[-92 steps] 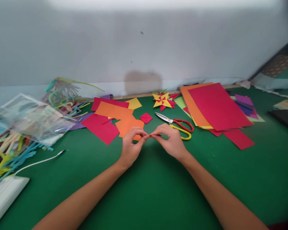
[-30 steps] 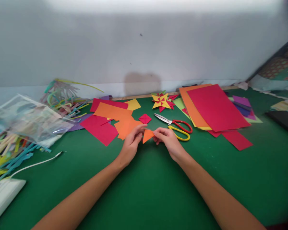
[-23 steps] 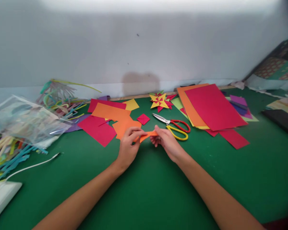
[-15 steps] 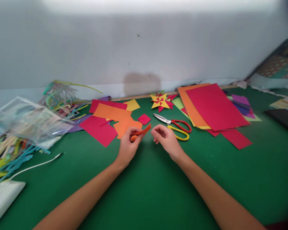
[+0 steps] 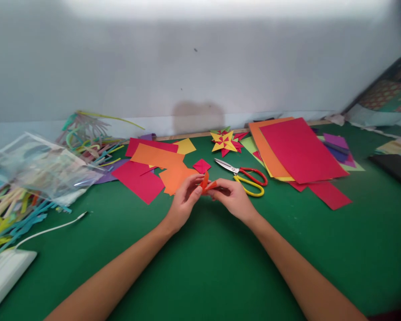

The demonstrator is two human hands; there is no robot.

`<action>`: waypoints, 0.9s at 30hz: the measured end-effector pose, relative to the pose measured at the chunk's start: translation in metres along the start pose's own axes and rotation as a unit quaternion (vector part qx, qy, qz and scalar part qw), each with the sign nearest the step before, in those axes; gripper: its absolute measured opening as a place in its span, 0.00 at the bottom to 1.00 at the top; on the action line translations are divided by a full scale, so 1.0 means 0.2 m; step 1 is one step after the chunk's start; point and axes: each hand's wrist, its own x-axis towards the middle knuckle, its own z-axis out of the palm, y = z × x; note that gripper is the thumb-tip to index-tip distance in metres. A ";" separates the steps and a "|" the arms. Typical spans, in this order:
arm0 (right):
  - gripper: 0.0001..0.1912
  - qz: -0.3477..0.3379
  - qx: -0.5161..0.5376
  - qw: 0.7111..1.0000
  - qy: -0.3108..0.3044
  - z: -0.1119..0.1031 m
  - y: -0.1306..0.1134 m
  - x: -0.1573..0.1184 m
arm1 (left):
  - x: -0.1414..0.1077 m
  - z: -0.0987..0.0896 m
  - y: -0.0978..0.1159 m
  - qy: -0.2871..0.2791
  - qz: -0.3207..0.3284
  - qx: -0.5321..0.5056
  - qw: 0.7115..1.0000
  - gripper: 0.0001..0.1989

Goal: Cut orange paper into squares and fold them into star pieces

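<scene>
While the left hand point(image 5: 184, 199) pinches the orange paper point(image 5: 206, 185) with nearly closed fingers, the right hand point(image 5: 233, 196) grips its other side, fingers curled. Paper held above green counter point(image 5: 200, 267), left of scissors point(image 5: 242, 174).

I am seated or standing at a craft workspace of uncertain setting, indicated by the green tabletop point(image 5: 207, 263) bearing coloured paper sheets point(image 5: 304, 151), scissors point(image 5: 242, 175), a folded-paper star point(image 5: 223, 141) and heaped paper strips point(image 5: 16, 211) beside a plain wall point(image 5: 137, 62).

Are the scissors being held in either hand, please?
No, the scissors lie on the green table, beside the right hand.
</scene>
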 end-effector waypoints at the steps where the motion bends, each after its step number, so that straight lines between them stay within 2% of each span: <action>1: 0.05 -0.018 -0.017 1.000 0.005 -0.01 0.00 0.00 | 0.00 0.00 0.01 0.003 -0.006 -0.003 1.000 0.15; 4: 0.12 -0.084 -0.101 0.991 0.010 -0.03 0.02 0.00 | 0.02 0.00 0.00 0.018 -0.022 -0.013 1.000 0.15; 8: 0.12 -0.144 -0.198 0.970 0.015 -0.05 0.02 -0.01 | 0.03 0.00 -0.06 0.009 -0.029 -0.036 0.999 0.15; 12: 0.15 -0.174 -0.250 0.952 -0.029 -0.05 0.02 -0.02 | 0.04 -0.01 -0.10 0.043 -0.032 -0.039 0.998 0.13; 14: 0.16 -0.190 -0.254 0.947 -0.054 -0.04 0.03 -0.03 | 0.05 -0.02 -0.10 0.062 -0.037 -0.062 0.995 0.18; 16: 0.15 -0.204 -0.255 0.943 -0.064 -0.03 0.03 -0.03 | 0.04 -0.02 -0.09 0.068 -0.048 -0.086 0.993 0.28; 19: 0.14 -0.217 -0.245 0.944 -0.049 -0.03 0.05 -0.03 | 0.04 -0.02 -0.05 0.082 -0.060 -0.102 0.990 0.44; 21: 0.14 -0.220 -0.226 0.948 -0.033 -0.02 0.06 -0.03 | 0.04 -0.01 -0.04 0.085 -0.055 -0.107 0.989 0.49; 23: 0.13 -0.216 -0.208 0.954 -0.022 -0.02 0.06 -0.02 | 0.04 -0.02 -0.03 0.078 -0.043 -0.099 0.991 0.45; 27: 0.14 -0.194 -0.187 0.963 -0.012 -0.02 0.05 -0.01 | 0.03 -0.03 -0.04 0.080 -0.023 -0.035 0.996 0.15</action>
